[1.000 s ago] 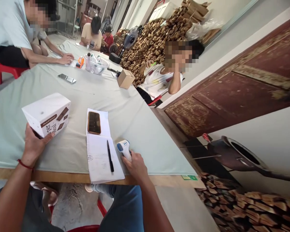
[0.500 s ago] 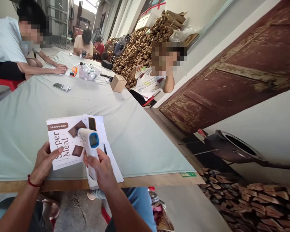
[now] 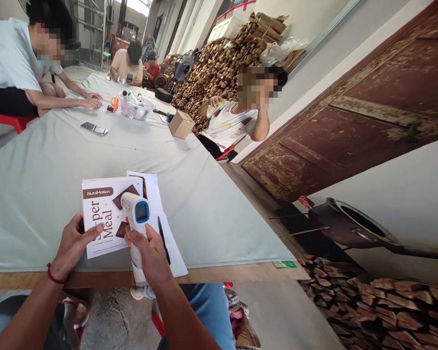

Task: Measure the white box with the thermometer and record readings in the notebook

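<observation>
My left hand (image 3: 74,244) grips the lower left edge of a white box (image 3: 104,243) with brown print reading "NutriMotion Super Meal", the thumb lying on its front. In my right hand (image 3: 151,253) is a white infrared thermometer (image 3: 134,201), its blue-rimmed screen facing me. The thermometer's head overlaps the right part of the box; whether they touch I cannot tell. Beneath and to the right lie white paper sheets (image 3: 173,253) with a black pen (image 3: 163,238) on them. A dark, yellowish-edged object behind the box is mostly hidden.
On the cloth-covered table (image 3: 219,218) are a phone (image 3: 94,128), a clear basket of bottles (image 3: 136,111), an orange object (image 3: 113,104) and a cardboard box (image 3: 181,125). People sit along both sides and at the far end. Firewood (image 3: 394,301) is stacked at the right.
The white box has shifted right, further behind the thermometer, with my left hand moving along. More of the pen shows now. My right hand has hardly moved.
</observation>
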`<state>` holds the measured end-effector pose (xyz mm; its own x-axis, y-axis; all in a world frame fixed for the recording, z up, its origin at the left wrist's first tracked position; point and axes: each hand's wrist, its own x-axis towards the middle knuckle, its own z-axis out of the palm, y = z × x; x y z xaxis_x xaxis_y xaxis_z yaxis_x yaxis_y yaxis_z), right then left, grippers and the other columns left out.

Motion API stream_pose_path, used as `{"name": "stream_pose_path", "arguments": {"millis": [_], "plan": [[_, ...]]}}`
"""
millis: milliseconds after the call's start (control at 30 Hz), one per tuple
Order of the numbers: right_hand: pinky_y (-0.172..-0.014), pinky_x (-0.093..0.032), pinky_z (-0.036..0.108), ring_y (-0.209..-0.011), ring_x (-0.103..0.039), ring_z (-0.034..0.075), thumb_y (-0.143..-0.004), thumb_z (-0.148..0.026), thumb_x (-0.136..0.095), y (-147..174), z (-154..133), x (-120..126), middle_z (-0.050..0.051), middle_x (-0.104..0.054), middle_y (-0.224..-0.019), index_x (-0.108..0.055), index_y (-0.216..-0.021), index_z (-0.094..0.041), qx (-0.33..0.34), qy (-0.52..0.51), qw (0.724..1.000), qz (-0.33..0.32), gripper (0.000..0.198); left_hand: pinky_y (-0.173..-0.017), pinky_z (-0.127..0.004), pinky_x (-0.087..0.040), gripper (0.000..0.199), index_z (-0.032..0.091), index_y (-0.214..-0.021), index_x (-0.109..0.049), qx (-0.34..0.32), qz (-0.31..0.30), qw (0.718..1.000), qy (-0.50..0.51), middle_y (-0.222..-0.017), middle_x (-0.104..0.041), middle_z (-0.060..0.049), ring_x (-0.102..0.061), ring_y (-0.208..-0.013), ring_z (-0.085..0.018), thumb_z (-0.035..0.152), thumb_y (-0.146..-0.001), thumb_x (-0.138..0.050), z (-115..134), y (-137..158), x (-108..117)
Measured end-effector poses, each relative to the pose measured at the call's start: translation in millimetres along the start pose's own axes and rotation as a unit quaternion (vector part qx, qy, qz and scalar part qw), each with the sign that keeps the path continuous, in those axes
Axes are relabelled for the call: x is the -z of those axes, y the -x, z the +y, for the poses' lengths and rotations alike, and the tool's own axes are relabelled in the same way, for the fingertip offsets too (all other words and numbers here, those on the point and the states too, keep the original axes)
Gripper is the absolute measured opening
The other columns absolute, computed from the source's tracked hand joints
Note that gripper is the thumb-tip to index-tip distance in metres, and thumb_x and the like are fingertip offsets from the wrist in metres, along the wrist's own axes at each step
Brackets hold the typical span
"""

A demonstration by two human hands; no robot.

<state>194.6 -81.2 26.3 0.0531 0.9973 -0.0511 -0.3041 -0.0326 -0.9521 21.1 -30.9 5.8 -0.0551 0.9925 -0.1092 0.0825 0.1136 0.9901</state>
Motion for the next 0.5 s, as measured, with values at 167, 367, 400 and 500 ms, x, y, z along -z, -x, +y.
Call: {"name": "stream_pose_path", "arguments": {"millis": [167,367,400,500], "plan": [[-0.082,-0.051,0.032,-0.093,-0.062,0.023,-0.079,-0.047,-0.07,0.8,1.1,2.6,0.005,-0.07,-0.093,-0.072,-0.103,-0.018,0.003,0.026,0.999,0.019,0.038,-0.072,-0.04,-0.055,0.074,0.014,-0.101,-0.066,0.0,-0.01,1.0,-0.001,-0.098,-0.074,-0.012,-0.068,-0.09,-0.033,0.065,-0.051,-0.082,0.8,0.1,-0.8],[-0.081,-0.05,0.031,-0.091,-0.062,0.021,-0.08,-0.048,-0.069,2.5,0.6,-0.4,0.003,-0.07,-0.091,-0.071,-0.105,-0.021,0.003,0.011,1.0,0.011,0.037,-0.072,-0.038,-0.055,0.074,0.014,-0.104,-0.065,-0.001,-0.017,1.0,0.001,-0.101,-0.073,-0.012,-0.068,-0.092,-0.032,0.065,-0.052,-0.082,-2.3,-1.2,0.1],[-0.081,-0.05,0.031,-0.092,-0.062,0.021,-0.08,-0.048,-0.07,2.4,0.8,-0.9,0.003,-0.07,-0.092,-0.071,-0.106,-0.021,0.006,0.009,1.0,0.013,0.037,-0.072,-0.038,-0.055,0.075,0.014,-0.104,-0.064,0.0,-0.018,1.0,-0.001,-0.101,-0.073,-0.012,-0.068,-0.092,-0.032,0.065,-0.052,-0.082,-2.3,-1.3,0.0],[-0.081,-0.048,0.03,-0.088,-0.061,0.02,-0.079,-0.047,-0.07,2.1,0.4,-2.6,0.002,-0.069,-0.09,-0.071,-0.104,-0.022,0.007,0.006,1.0,0.016,0.036,-0.073,-0.039,-0.055,0.075,0.014,-0.102,-0.064,0.004,-0.016,1.0,-0.007,-0.101,-0.073,-0.012,-0.067,-0.093,-0.032,0.066,-0.052,-0.081,-0.5,-0.5,-0.9]]}}
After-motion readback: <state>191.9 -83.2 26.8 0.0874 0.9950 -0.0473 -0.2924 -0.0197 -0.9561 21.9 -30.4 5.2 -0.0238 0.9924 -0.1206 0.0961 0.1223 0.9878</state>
